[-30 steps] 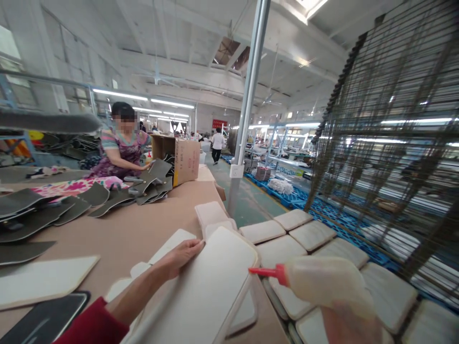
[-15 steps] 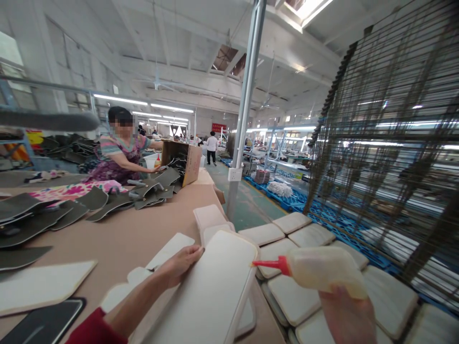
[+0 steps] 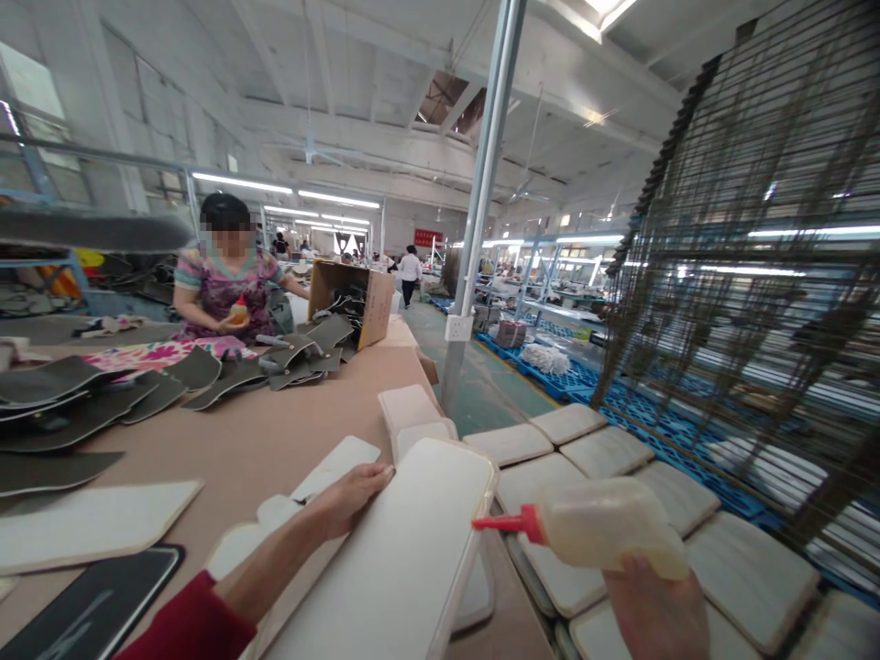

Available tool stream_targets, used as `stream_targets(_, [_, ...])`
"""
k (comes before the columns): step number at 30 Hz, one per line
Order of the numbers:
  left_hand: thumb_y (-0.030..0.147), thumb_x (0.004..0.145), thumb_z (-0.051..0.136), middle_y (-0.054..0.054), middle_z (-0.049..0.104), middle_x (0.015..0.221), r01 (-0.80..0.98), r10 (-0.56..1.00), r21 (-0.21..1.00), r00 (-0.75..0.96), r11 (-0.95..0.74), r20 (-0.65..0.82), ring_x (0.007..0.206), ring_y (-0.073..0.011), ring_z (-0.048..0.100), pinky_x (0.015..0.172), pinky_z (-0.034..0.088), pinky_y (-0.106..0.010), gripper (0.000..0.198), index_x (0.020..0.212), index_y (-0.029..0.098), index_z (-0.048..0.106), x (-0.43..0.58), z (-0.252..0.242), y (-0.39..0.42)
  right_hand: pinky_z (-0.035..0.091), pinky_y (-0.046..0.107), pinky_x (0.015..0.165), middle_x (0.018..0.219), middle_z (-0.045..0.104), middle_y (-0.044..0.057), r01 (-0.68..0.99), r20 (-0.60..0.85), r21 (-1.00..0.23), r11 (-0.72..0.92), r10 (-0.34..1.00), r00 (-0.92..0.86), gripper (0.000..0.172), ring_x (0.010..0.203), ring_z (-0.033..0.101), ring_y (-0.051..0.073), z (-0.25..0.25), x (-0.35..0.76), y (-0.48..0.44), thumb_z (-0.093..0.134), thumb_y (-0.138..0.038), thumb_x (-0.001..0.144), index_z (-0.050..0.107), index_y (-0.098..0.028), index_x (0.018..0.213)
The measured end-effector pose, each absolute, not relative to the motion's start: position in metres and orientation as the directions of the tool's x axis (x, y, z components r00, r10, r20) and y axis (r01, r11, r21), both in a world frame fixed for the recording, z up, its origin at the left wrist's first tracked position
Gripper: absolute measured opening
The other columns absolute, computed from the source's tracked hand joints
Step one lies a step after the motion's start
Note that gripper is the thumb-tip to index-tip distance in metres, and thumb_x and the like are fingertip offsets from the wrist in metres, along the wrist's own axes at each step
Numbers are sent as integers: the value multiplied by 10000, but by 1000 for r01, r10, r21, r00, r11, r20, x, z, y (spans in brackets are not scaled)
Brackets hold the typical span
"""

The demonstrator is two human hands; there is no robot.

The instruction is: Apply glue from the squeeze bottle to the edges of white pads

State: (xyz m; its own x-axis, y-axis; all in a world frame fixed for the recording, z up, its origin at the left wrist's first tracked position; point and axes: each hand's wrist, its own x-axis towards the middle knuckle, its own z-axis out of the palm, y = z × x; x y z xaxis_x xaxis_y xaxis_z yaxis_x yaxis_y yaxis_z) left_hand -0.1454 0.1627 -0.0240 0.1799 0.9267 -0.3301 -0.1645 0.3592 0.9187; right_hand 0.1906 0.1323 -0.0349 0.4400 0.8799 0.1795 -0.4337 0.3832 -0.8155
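Observation:
My left hand (image 3: 354,500), below a red sleeve, pinches the left edge of a white rounded-corner panel (image 3: 405,532). The panel tilts up towards me over the table. In my right hand (image 3: 658,605) lies a translucent squeeze bottle (image 3: 609,527) of yellowish liquid, held sideways. Its red nozzle (image 3: 505,522) points left, with the tip at the panel's right edge; whether it touches I cannot tell. A shiny yellowish line shows along the panel's upper right rim. Other white pieces (image 3: 344,458) lie under and beside my left hand.
Stacked pale panels (image 3: 611,452) stand right of the brown table (image 3: 275,440). Dark green pieces (image 3: 165,390) and a black panel (image 3: 103,600) lie left. Across the table, a co-worker (image 3: 226,275) holds another bottle beside a cardboard box (image 3: 375,307). A metal post (image 3: 485,183) and wire rack (image 3: 742,238) rise beyond.
The nozzle tip has slid down a little along the panel's right edge. The co-worker has drawn back from the box and now holds a red-tipped bottle before the chest.

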Motion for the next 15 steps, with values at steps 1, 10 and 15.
stream_targets(1, [591, 501, 782, 8, 637, 603, -168, 927, 918, 175, 360, -332, 503, -111, 545, 496, 428, -229, 530, 705, 159, 551, -146, -24, 163, 513, 204, 703, 778, 663, 6, -434, 166, -820, 372, 882, 441, 476, 728, 623, 142, -35, 188, 130, 842, -324, 556, 630, -204, 966])
stream_targets(10, [557, 473, 804, 0, 644, 596, -202, 930, 910, 158, 361, -333, 507, -124, 567, 498, 448, -239, 527, 693, 165, 527, -150, -31, 171, 527, 250, 596, 694, 640, 44, -380, 123, -881, 281, 912, 391, 494, 642, 612, 186, -45, 188, 127, 870, -349, 463, 627, -180, 858])
stream_targets(15, [530, 452, 821, 3, 644, 586, -208, 924, 902, 154, 377, -351, 512, -132, 579, 513, 463, -249, 523, 692, 165, 533, -151, -35, 179, 496, 193, 553, 676, 619, 7, -378, 122, -886, 268, 922, 367, 433, 606, 582, 143, -37, 179, 116, 858, -348, 510, 642, -201, 855])
